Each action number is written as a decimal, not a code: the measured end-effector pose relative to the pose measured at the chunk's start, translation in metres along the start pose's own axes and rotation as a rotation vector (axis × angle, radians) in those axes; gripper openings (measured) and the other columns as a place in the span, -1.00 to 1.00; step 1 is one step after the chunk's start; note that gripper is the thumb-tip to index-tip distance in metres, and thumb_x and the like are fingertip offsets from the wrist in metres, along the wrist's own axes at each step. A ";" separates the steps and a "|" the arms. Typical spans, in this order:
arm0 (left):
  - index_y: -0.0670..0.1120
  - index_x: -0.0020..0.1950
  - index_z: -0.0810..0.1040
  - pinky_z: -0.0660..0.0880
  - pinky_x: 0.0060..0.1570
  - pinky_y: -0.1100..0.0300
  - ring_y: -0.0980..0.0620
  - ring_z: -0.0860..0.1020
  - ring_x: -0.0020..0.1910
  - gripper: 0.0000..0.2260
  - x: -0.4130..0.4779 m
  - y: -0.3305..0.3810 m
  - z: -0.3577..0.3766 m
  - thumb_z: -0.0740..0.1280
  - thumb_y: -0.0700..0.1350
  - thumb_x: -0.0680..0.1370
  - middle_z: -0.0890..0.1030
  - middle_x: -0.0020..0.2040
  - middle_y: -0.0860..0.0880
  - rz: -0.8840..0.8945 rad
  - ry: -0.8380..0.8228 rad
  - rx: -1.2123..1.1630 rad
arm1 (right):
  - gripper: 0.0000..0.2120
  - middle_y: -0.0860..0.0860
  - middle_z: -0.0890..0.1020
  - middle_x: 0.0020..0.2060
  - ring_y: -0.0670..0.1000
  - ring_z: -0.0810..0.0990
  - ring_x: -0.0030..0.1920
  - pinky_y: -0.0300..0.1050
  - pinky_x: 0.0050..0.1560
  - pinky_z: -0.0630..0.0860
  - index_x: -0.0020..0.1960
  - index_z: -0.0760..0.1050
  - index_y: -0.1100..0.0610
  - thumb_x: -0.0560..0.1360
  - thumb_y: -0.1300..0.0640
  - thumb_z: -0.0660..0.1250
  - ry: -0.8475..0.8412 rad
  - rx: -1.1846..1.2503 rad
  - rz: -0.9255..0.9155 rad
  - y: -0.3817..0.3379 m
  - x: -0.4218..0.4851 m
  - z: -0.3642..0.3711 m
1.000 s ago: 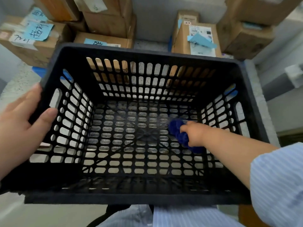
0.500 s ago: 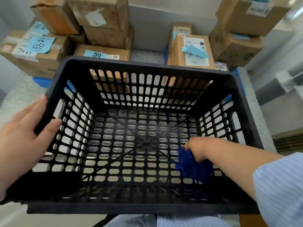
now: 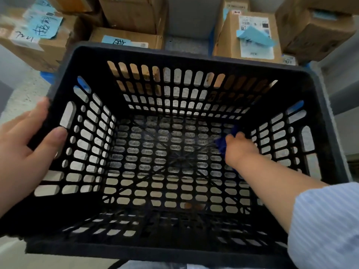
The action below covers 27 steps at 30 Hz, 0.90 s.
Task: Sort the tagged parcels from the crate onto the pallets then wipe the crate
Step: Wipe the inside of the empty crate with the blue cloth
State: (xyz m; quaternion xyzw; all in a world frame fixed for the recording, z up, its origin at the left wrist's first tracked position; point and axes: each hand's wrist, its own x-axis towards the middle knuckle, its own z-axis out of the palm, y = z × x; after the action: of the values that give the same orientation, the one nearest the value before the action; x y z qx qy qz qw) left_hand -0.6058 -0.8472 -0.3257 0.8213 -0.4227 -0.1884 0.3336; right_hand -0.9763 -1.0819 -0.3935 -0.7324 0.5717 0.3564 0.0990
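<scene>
A black slotted plastic crate [image 3: 174,53] fills the view, with no parcels inside it. My left hand [image 3: 25,152] grips its left rim, thumb inside the wall and fingers outside. My right hand [image 3: 240,148] reaches down inside the crate and holds a dark blue cloth [image 3: 223,141] bunched against the floor near the far right corner. Tagged cardboard parcels lie beyond the crate: one with a blue tag at the far left [image 3: 37,35], a flat one [image 3: 126,38] behind the rim, and one with a peeling blue tag [image 3: 250,35] at the right.
More brown boxes are stacked at the back centre [image 3: 134,12] and far right [image 3: 314,30]. Bits of blue pallet [image 3: 46,76] show under the left boxes. Speckled floor lies to the left. A grey wall stands behind.
My right hand has swept the blue cloth from the near right of the crate floor back toward the far right corner. My left hand keeps its grip on the rim.
</scene>
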 end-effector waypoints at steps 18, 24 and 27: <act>0.07 0.62 -0.06 0.02 0.51 0.12 0.09 0.04 0.57 -0.34 -0.019 0.065 -0.022 0.18 0.15 0.61 -0.07 0.61 0.15 0.082 -0.174 0.299 | -0.81 0.03 0.69 -0.11 0.06 0.66 -0.06 -0.06 0.03 0.56 -0.02 0.56 0.00 0.37 0.13 0.39 -0.190 0.710 -0.378 -0.032 -0.087 -0.074; 0.11 0.55 -0.33 -0.26 0.46 0.14 0.13 -0.31 0.52 -0.19 0.002 0.077 -0.021 -0.29 0.43 0.38 -0.39 0.52 0.14 0.306 -0.182 0.611 | -0.56 -0.14 0.59 0.05 -0.18 0.54 0.03 -0.25 -0.01 0.45 0.20 0.41 -0.17 0.42 0.13 0.45 0.177 1.174 -0.504 -0.073 -0.115 -0.136; 0.09 0.60 -0.24 -0.23 0.50 0.16 0.12 -0.26 0.56 -0.26 0.020 0.080 -0.020 -0.02 0.38 0.56 -0.33 0.52 0.19 0.276 -0.187 0.486 | -0.62 -0.16 0.55 0.08 -0.13 0.53 0.11 -0.16 0.17 0.44 0.17 0.41 -0.23 0.50 0.14 0.42 0.433 1.235 -0.610 -0.106 -0.124 -0.158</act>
State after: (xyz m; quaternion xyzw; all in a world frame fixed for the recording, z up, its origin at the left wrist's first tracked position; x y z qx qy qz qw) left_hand -0.6277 -0.8896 -0.2561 0.7910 -0.5920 -0.1093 0.1090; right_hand -0.8265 -1.0393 -0.2277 -0.7238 0.4456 -0.2283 0.4747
